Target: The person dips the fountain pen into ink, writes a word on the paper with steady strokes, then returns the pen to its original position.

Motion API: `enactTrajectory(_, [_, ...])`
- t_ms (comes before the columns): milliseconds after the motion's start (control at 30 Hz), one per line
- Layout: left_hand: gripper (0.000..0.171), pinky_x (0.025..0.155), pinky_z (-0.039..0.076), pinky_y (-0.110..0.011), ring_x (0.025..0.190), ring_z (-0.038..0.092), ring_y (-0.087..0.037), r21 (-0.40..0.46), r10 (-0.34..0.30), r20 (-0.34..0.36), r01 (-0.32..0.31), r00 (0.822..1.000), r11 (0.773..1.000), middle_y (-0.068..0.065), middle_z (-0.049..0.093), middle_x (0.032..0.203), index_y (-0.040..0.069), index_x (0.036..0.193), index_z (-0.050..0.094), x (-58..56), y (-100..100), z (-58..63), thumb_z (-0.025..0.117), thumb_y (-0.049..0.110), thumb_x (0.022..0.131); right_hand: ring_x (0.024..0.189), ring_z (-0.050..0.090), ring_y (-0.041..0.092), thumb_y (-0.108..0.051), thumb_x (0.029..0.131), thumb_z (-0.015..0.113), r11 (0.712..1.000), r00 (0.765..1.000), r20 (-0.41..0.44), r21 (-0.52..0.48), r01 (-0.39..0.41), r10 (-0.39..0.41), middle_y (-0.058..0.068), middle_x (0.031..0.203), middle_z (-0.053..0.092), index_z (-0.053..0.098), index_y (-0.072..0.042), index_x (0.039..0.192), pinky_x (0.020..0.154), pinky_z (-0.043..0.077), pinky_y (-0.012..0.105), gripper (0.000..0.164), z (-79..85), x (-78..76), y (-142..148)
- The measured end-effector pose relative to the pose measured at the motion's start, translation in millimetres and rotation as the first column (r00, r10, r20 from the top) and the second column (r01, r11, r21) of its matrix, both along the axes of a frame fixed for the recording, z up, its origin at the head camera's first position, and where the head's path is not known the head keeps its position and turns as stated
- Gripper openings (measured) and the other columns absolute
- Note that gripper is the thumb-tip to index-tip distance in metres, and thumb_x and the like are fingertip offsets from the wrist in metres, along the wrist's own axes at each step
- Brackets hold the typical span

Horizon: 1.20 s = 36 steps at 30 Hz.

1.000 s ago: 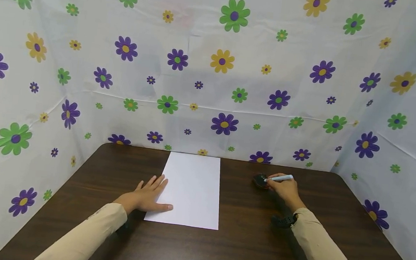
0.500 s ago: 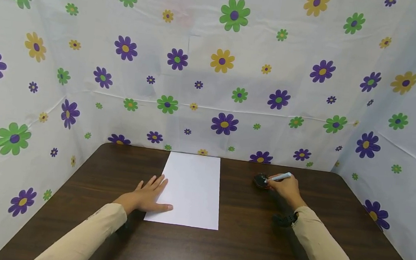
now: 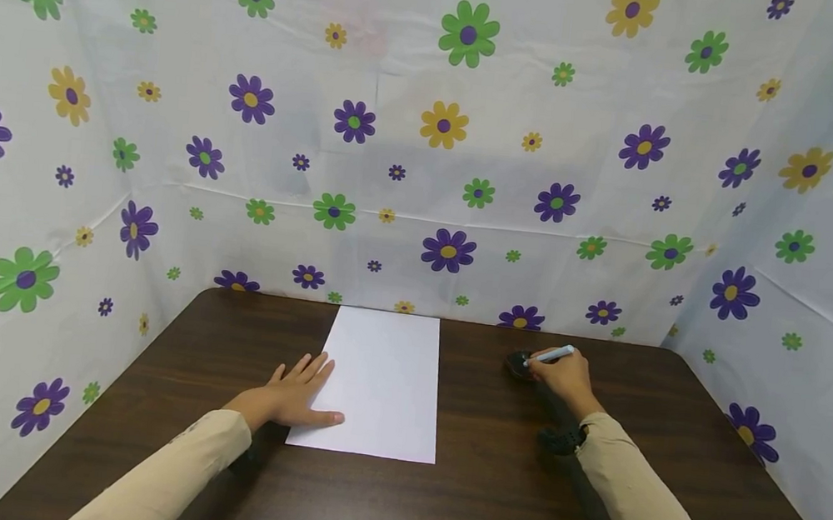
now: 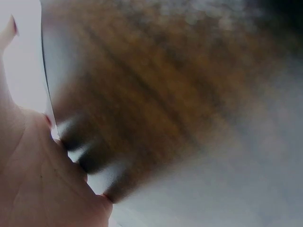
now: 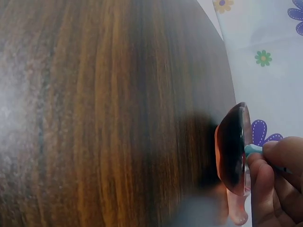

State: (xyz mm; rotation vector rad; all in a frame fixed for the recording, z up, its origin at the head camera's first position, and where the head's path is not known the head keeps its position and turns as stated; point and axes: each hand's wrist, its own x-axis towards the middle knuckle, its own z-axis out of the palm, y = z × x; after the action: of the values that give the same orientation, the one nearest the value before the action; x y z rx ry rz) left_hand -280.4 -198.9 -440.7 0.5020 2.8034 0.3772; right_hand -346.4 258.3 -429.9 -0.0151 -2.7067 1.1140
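A blank white sheet of paper (image 3: 385, 383) lies on the dark wooden table. Flat and spread, my left hand (image 3: 289, 397) rests over the sheet's left edge, thumb and fingertips on it. My right hand (image 3: 563, 381) pinches a slim pale blue pen-like stick (image 3: 558, 353), tilted, its lower end at a small dark dish (image 3: 517, 365). In the right wrist view the dish (image 5: 231, 146) looks clear-walled with dark contents and a short pinkish handle; the stick's teal end (image 5: 253, 149) meets its rim. Whether the tip touches the contents is hidden.
Behind and on both sides hang white sheets (image 3: 409, 176) printed with green, purple and yellow flowers, close to the table's far edge. Bare dark tabletop (image 3: 475, 433) lies between the paper and my right arm. A dark band (image 3: 560, 441) circles my right wrist.
My right hand has shifted slightly left with the pale blue stick, whose lower end now sits further over the dish. The left hand stays flat on the paper.
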Motion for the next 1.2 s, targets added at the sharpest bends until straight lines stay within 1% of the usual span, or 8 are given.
enactTrajectory(133, [0.113, 0.110, -0.002, -0.067, 0.146, 0.000, -0.039, 0.001, -0.002, -0.006, 0.002, 1.000, 1.000, -0.013, 0.001, 0.161, 0.009, 0.154, 0.012, -4.0, -2.5, -9.9, 0.047, 0.082, 0.076, 0.057, 0.059, 0.010, -0.018, 0.083, 0.072, 1.000, 1.000, 0.013, 0.014, 0.025, -0.026, 0.003, 0.066, 0.070, 0.076, -0.003, 0.088, 0.051, 0.042, 0.027, 0.016, -0.8, 1.9, 3.9])
enactTrajectory(233, [0.113, 0.109, -0.002, -0.068, 0.146, 0.000, -0.041, 0.015, -0.003, 0.008, 0.002, 1.000, 1.000, -0.015, 0.001, 0.161, 0.008, 0.154, 0.012, -2.2, -1.9, -7.4, 0.047, 0.081, 0.077, 0.058, 0.060, 0.011, -0.019, 0.083, 0.071, 0.999, 0.999, 0.020, 0.017, 0.034, -0.034, 0.003, 0.066, 0.070, 0.076, -0.003, 0.089, 0.052, 0.042, 0.027, 0.017, -0.9, 3.5, 7.6])
enactTrajectory(333, [0.111, 0.109, -0.002, -0.068, 0.145, 0.001, -0.042, 0.022, -0.001, 0.028, 0.000, 1.000, 1.000, -0.017, 0.002, 0.161, 0.006, 0.154, 0.012, 1.3, -0.3, -0.2, 0.050, 0.078, 0.078, 0.058, 0.060, 0.011, -0.019, 0.083, 0.071, 0.999, 0.999, 0.023, 0.021, 0.025, -0.025, 0.002, 0.066, 0.070, 0.076, -0.003, 0.089, 0.053, 0.043, 0.028, 0.017, -0.2, 4.9, 10.6])
enactTrajectory(467, [0.108, 0.108, -0.002, -0.069, 0.145, 0.001, -0.044, 0.029, -0.008, 0.033, 0.007, 0.999, 1.000, -0.019, 0.003, 0.160, 0.003, 0.153, 0.013, 5.3, 1.7, 8.2, 0.053, 0.073, 0.081, 0.057, 0.061, 0.010, -0.018, 0.084, 0.071, 1.000, 1.000, 0.023, 0.014, 0.000, 0.000, 0.002, 0.064, 0.069, 0.076, -0.002, 0.088, 0.053, 0.044, 0.027, 0.017, 1.6, 7.0, 11.7])
enactTrajectory(567, [0.106, 0.108, -0.002, -0.069, 0.144, 0.002, -0.045, 0.029, -0.012, 0.029, 0.011, 1.000, 1.000, -0.020, 0.003, 0.160, 0.003, 0.153, 0.014, 6.6, 2.8, 11.1, 0.054, 0.071, 0.082, 0.057, 0.062, 0.010, -0.018, 0.083, 0.071, 1.000, 1.000, 0.023, 0.016, -0.007, 0.006, 0.002, 0.064, 0.069, 0.076, -0.002, 0.087, 0.053, 0.045, 0.027, 0.017, 2.9, 7.8, 10.7])
enactTrajectory(733, [0.105, 0.108, 0.000, -0.069, 0.145, 0.003, -0.044, 0.016, -0.005, 0.018, 0.005, 1.000, 1.000, -0.019, 0.004, 0.160, 0.004, 0.153, 0.014, 7.0, 3.1, 10.8, 0.055, 0.069, 0.082, 0.056, 0.061, 0.008, -0.017, 0.083, 0.071, 1.000, 1.000, 0.023, 0.017, -0.008, 0.008, 0.002, 0.065, 0.070, 0.076, -0.003, 0.087, 0.053, 0.045, 0.025, 0.016, 4.4, 9.1, 5.4])
enactTrajectory(933, [0.102, 0.109, 0.004, -0.069, 0.144, 0.007, -0.044, 0.001, -0.003, 0.009, 0.003, 1.000, 1.000, -0.018, 0.006, 0.160, 0.005, 0.153, 0.015, 8.4, 2.8, 9.0, 0.055, 0.068, 0.083, 0.057, 0.064, 0.010, -0.014, 0.084, 0.072, 0.999, 0.999, 0.030, -0.040, -0.018, 0.019, 0.005, 0.068, 0.071, 0.075, 0.000, 0.088, 0.053, 0.049, 0.024, 0.015, 4.6, 9.1, -3.1])
enactTrajectory(1200, [0.105, 0.108, 0.000, -0.069, 0.144, 0.004, -0.045, 0.034, -0.010, 0.024, 0.009, 1.000, 0.999, -0.020, 0.005, 0.160, 0.002, 0.153, 0.015, 7.9, 2.9, 10.6, 0.054, 0.069, 0.082, 0.058, 0.064, 0.011, -0.015, 0.084, 0.070, 1.000, 1.000, 0.017, -0.009, 0.012, -0.012, 0.006, 0.069, 0.071, 0.075, -0.002, 0.091, 0.053, 0.047, 0.025, 0.016, 2.7, 3.1, -2.7])
